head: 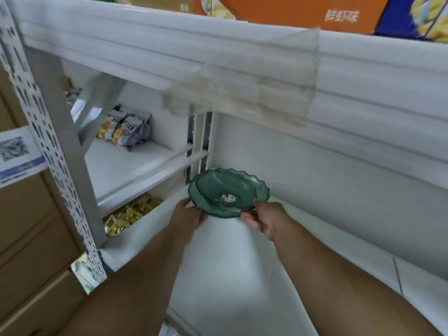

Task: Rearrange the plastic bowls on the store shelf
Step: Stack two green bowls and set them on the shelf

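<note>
Two clear green plastic bowls (228, 191) with wavy rims are nested together, a round sticker on the inner one. They are tilted and held just above the white shelf (230, 263), near its back left corner. My left hand (188, 214) grips the stack's left rim. My right hand (265, 218) pinches the front right rim with thumb on top.
An upper shelf edge (169, 52) with a clear plastic tag holder (254, 86) hangs overhead. To the left, neighbouring shelves hold snack packets (128, 129) and yellow bags (128, 214). Cardboard boxes (29, 226) stand at far left beside a perforated upright (55, 161).
</note>
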{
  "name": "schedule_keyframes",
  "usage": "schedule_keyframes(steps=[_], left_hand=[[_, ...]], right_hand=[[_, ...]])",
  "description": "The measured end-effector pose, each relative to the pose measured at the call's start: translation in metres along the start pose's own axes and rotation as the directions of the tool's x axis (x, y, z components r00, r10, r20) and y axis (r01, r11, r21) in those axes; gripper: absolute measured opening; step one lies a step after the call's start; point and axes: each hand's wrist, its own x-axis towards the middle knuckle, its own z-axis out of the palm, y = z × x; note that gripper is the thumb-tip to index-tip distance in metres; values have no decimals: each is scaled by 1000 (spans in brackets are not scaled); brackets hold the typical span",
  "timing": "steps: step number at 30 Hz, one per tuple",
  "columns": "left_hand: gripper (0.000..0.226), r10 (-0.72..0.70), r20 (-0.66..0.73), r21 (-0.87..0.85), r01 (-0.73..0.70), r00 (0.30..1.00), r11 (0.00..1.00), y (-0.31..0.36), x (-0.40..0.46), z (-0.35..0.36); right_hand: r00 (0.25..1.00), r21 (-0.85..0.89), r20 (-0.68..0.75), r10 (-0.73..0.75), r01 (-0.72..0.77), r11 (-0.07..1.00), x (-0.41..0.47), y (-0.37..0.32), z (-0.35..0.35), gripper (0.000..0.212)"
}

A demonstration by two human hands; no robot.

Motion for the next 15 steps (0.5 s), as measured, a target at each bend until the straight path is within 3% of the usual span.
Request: schedule_keyframes(steps=[4, 10, 13, 15], left_hand=[[57, -5, -3, 7, 5, 1000, 1000, 0, 1, 2], [64, -25, 28, 8, 25, 999, 1000, 4, 1, 1], [72, -15, 75, 68, 10, 997, 998, 4, 3, 1], [76, -38, 100, 135, 25, 994, 991, 2, 3, -1]], right_hand=[[999, 3, 8, 33, -33, 999, 7, 3, 12, 24], [1000, -152, -30, 0, -4, 988, 21, 11, 14, 42], [997, -291, -30, -72, 60, 955, 16, 10, 12, 17], [991, -482, 2, -133, 118, 868, 11, 10, 11, 9]])
